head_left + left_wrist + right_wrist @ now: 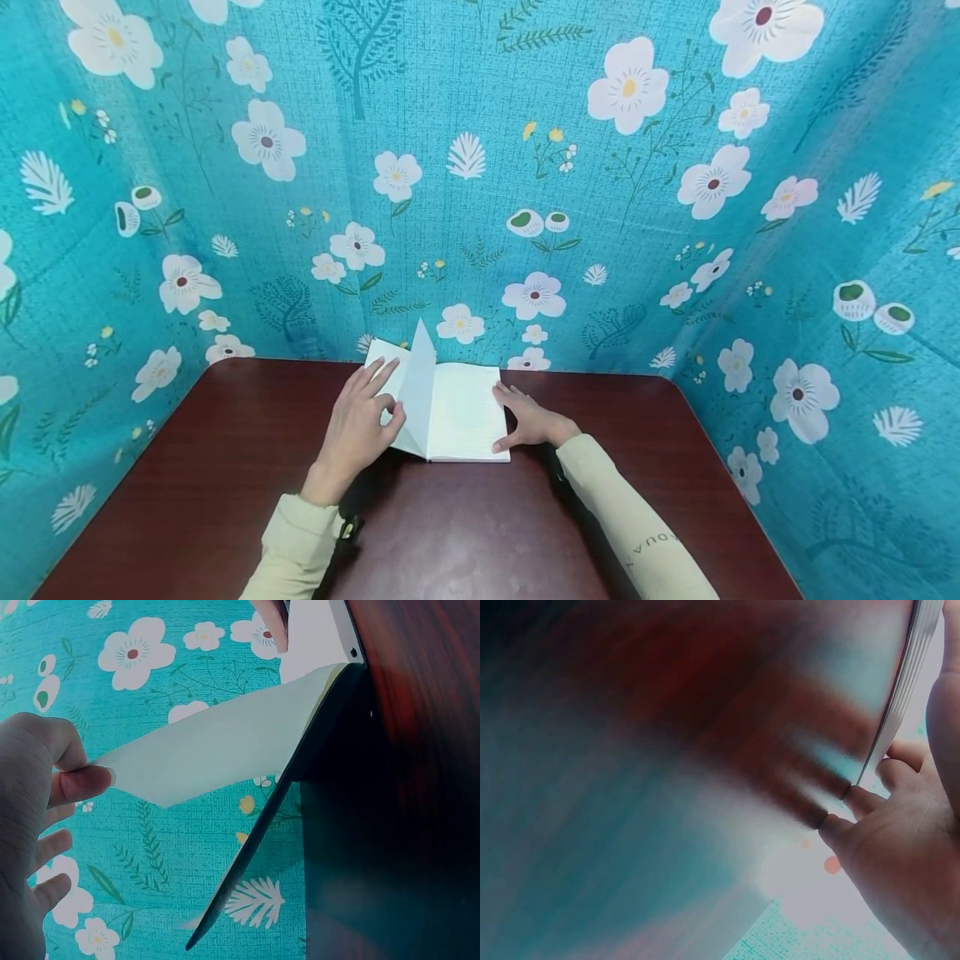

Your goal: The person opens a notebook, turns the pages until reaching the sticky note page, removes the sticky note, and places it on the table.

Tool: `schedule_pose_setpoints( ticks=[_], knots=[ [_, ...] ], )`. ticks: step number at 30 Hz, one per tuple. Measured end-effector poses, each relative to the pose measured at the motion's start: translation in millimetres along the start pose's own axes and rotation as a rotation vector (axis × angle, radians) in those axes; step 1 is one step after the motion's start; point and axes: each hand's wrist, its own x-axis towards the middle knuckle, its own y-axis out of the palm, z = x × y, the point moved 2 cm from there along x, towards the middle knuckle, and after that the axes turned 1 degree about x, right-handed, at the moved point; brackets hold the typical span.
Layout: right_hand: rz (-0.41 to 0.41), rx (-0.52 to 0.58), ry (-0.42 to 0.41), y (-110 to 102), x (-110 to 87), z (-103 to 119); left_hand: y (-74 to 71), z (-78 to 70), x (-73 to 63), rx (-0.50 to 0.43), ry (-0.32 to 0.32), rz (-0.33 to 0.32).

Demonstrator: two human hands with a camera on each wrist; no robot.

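Note:
An open book (467,408) with blank-looking pale pages lies near the far edge of the table. My left hand (354,423) pinches a raised page (420,379) between thumb and forefinger, the other fingers spread. The left wrist view shows this page (217,739) stretching from the fingertips to the spine, with the dark cover (244,859) tilted up below it. My right hand (532,419) rests at the book's right edge, its thumb on the lower corner and its fingers by the upper side. In the right wrist view, the fingers touch beside the page block (904,682).
The dark reddish-brown table (480,533) has rounded far corners. A turquoise flowered cloth (450,225) hangs behind it and along both sides, close behind the book. Pale sleeves (622,508) cover both forearms, and dark straps show beneath the wrists.

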Motion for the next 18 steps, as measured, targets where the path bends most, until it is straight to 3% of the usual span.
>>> schedule_pose_setpoints(
  ticks=[18],
  knots=[
    [-0.003, -0.006, 0.023, 1, -1.4, 0, -4.8, 20.6, -20.0, 0.023, -0.056, 0.017]
  ],
)
